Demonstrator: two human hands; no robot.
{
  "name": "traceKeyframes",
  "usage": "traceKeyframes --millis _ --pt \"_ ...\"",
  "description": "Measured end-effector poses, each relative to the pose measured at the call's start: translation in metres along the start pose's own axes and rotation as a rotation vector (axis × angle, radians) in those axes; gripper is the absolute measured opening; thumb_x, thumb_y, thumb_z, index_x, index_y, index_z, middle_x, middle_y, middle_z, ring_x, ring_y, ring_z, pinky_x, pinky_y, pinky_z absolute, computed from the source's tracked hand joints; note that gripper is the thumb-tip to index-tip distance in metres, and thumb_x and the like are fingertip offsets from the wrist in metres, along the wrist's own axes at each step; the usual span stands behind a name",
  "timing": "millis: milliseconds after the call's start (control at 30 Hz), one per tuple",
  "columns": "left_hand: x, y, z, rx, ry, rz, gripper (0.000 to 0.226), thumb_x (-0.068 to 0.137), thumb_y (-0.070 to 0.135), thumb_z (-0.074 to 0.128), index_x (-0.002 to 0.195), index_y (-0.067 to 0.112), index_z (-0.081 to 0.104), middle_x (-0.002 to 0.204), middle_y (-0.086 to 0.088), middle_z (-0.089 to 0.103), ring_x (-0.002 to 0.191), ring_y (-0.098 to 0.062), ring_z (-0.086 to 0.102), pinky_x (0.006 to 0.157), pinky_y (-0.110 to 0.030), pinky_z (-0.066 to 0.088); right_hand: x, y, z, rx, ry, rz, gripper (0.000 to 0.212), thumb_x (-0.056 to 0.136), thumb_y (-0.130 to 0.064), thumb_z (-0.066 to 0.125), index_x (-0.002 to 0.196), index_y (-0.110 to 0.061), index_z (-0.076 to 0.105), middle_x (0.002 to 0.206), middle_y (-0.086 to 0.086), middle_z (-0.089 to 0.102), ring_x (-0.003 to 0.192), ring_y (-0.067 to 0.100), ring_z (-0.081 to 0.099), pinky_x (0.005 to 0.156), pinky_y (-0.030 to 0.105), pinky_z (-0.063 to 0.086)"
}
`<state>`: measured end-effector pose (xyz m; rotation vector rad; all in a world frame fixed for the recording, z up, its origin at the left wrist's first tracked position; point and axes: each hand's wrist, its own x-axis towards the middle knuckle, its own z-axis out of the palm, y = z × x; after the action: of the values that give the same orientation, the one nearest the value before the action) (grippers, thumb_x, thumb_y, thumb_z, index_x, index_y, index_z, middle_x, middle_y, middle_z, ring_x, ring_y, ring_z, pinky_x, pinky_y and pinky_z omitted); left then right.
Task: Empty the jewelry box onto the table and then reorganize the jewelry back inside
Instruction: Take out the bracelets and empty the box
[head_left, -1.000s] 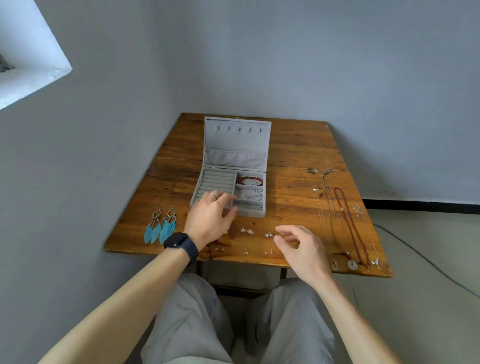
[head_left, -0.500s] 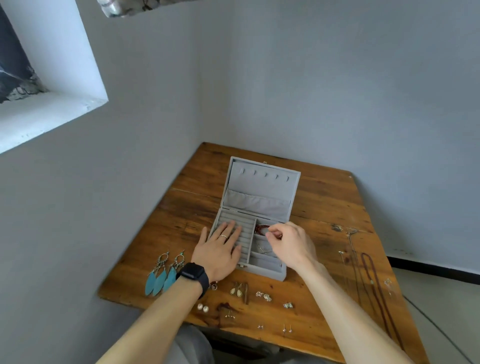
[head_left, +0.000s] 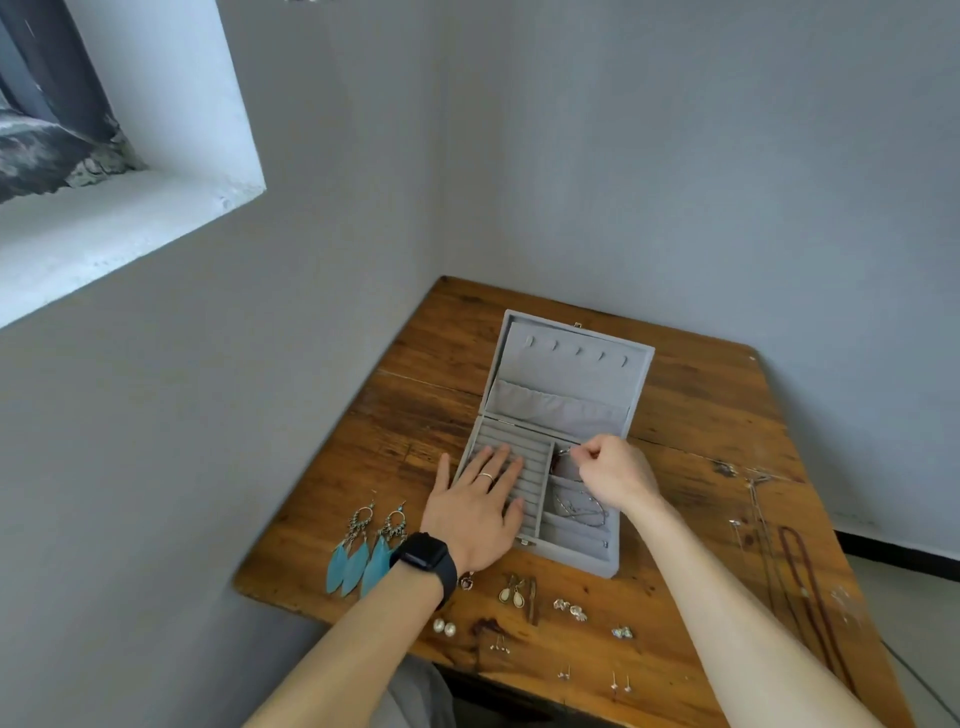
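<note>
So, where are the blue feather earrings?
Head view: the earrings lie on the table, left of the box, just beside the left hand.

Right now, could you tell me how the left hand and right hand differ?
The left hand lies flat, fingers straight, on the ring rows of the box; the right hand is curled, pinching a small piece over the far right compartment. The left wears a ring and a watch; the right is bare. Both are at the open box.
</note>
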<state>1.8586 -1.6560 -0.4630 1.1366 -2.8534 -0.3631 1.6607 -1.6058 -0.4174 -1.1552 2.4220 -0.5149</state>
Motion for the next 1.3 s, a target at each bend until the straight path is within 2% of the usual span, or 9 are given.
traceKeyframes --millis 100,233,300,467,633,733,1067,1167,1300 --pt "0.004 -0.001 -0.007 0.017 -0.001 0.011 0.057 0.104 0.048 0.021 0.159 0.032 0.014 0.167 0.009 0.011 0.153 -0.012 0.006 0.122 -0.055 -0.002 -0.025 0.013 -0.013 0.450 0.109 0.048 0.029 0.104 -0.035 0.047 0.118 -0.016 0.062 0.102 -0.004 0.063 0.092 0.013 0.058 0.079 0.030 0.043" --pt "0.023 0.009 -0.031 0.144 0.130 0.090 0.048 0.102 0.044 0.030 0.144 0.026 0.044 0.141 -0.001 0.056 0.131 -0.023 0.050 0.115 -0.046 0.025 -0.070 0.039 -0.021 0.949 0.208 0.168 0.021 0.103 -0.028 0.051 0.116 -0.017 0.062 0.094 0.000 0.063 0.084 0.012 0.057 0.069 0.028 0.047" --pt "0.038 0.019 -0.042 0.160 0.157 0.148 0.040 0.102 0.038 0.038 0.139 0.027 0.049 0.133 -0.004 0.059 0.123 -0.026 0.055 0.105 -0.042 0.037 -0.095 0.053 -0.020 1.123 0.226 0.229 0.018 0.101 -0.025 0.055 0.112 -0.015 0.065 0.089 0.001 0.061 0.081 0.013 0.056 0.067 0.028 0.045" --pt "0.073 0.048 -0.056 0.361 0.007 0.215 0.032 0.101 0.034 0.046 0.126 0.031 0.065 0.127 -0.004 0.057 0.120 -0.025 0.051 0.094 -0.040 0.044 -0.142 0.086 0.003 1.213 0.248 0.358 0.013 0.097 -0.030 0.059 0.103 -0.021 0.067 0.088 0.001 0.065 0.082 0.014 0.060 0.073 0.031 0.048" --pt "0.087 0.077 -0.055 0.575 -0.014 0.099 0.029 0.100 0.028 0.050 0.121 0.018 0.066 0.127 -0.006 0.058 0.119 -0.028 0.052 0.091 -0.039 0.046 -0.155 0.110 0.020 1.390 0.253 0.418 0.016 0.096 -0.027 0.061 0.096 -0.011 0.066 0.073 0.001 0.065 0.073 0.018 0.060 0.068 0.033 0.048" --pt "0.087 0.091 -0.048 0.602 -0.028 0.020 0.027 0.100 0.019 0.049 0.123 0.017 0.064 0.126 -0.006 0.058 0.119 -0.028 0.052 0.088 -0.039 0.048 -0.156 0.115 0.021 1.522 0.257 0.400 0.013 0.097 -0.022 0.060 0.094 -0.010 0.064 0.076 0.003 0.063 0.070 0.016 0.060 0.064 0.030 0.048" --pt "0.087 0.087 -0.039 0.194 -0.033 -0.145 0.022 0.096 0.025 0.058 0.111 0.013 0.069 0.121 -0.008 0.059 0.109 -0.031 0.057 0.083 -0.042 0.052 -0.160 0.123 0.019 1.548 0.243 0.347 0.013 0.101 -0.016 0.051 0.101 -0.007 0.061 0.087 0.009 0.069 0.066 0.016 0.060 0.062 0.029 0.048" --pt "0.079 0.071 -0.031 -0.099 0.007 -0.174 0.014 0.096 0.031 0.060 0.100 0.022 0.070 0.110 -0.003 0.063 0.094 -0.023 0.062 0.082 -0.040 0.056 -0.160 0.119 0.020 1.510 0.294 0.346 0.014 0.100 -0.019 0.055 0.106 -0.009 0.062 0.084 0.007 0.070 0.066 0.017 0.062 0.064 0.030 0.052" --pt "0.052 0.062 -0.019 -0.614 0.159 -0.182 0.009 0.099 0.024 0.059 0.107 0.019 0.060 0.097 0.004 0.062 0.086 -0.011 0.058 0.072 -0.023 0.046 -0.153 0.113 0.019 1.173 0.363 0.304 0.014 0.097 -0.029 0.059 0.105 -0.019 0.064 0.088 0.002 0.073 0.068 0.013 0.068 0.068 0.027 0.058"
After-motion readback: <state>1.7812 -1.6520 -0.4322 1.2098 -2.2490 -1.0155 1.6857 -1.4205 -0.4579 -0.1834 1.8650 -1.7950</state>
